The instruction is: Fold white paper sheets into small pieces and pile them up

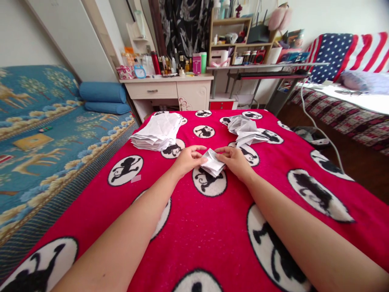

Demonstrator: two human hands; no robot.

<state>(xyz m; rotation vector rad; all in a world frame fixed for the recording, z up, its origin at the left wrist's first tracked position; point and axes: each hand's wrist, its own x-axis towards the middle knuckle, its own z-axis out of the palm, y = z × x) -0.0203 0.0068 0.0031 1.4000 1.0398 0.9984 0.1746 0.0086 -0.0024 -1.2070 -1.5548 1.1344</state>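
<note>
A small folded piece of white paper [212,163] rests on a red blanket [212,227] with black-and-white round prints. My left hand [187,159] pinches its left edge with closed fingers. My right hand [234,160] grips its right side, fingers curled over the fold. Both forearms stretch forward over the blanket. Beyond my left hand lies a stack of flat white sheets [158,132]. Beyond my right hand sits a small heap of folded papers [245,129].
A blue patterned bed [39,134] with blue bolsters [103,92] runs along the left. A white dresser [170,91] crowded with bottles and a desk with shelves [243,52] stand at the back. On the right are a flag-pattern cover [349,50], a bed and a white cable [319,129].
</note>
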